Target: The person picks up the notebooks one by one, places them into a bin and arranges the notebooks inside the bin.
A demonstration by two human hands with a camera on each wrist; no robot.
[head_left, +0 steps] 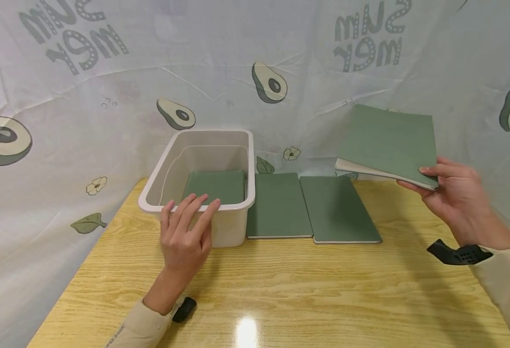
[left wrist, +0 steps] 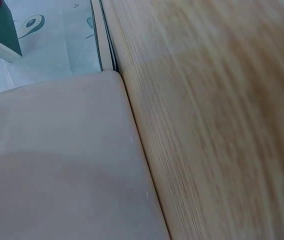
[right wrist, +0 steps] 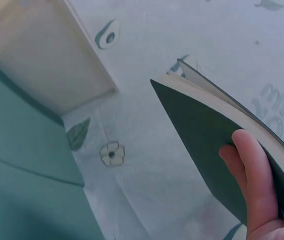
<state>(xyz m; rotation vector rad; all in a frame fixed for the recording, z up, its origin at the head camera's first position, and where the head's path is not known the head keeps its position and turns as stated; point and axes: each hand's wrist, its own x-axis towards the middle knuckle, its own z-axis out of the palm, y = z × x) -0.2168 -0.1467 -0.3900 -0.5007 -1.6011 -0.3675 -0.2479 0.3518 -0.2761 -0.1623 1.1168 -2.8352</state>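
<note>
My right hand (head_left: 459, 198) pinches a green-covered notebook (head_left: 394, 140) by its near right corner, holding it above the table at the right. Its thumb lies on the upper cover, while the fingers (right wrist: 254, 175) support the underside. The cover gapes a little from the pale pages. At the left, my left hand (head_left: 187, 237) rests with extended fingers over the near rim of a white plastic bin (head_left: 226, 227). Inside the bin lies another green notebook (head_left: 220, 186). Two more, a left notebook (head_left: 278, 205) and a right notebook (head_left: 339, 208), lie side by side right of the bin.
Everything stands on a wood-grain table (head_left: 281, 290). Behind it hangs a pale cloth (head_left: 220, 58) printed with avocados, leaves and lettering. Both wrists wear black bands, seen as a right band (head_left: 459, 253) and a left band (head_left: 184, 309).
</note>
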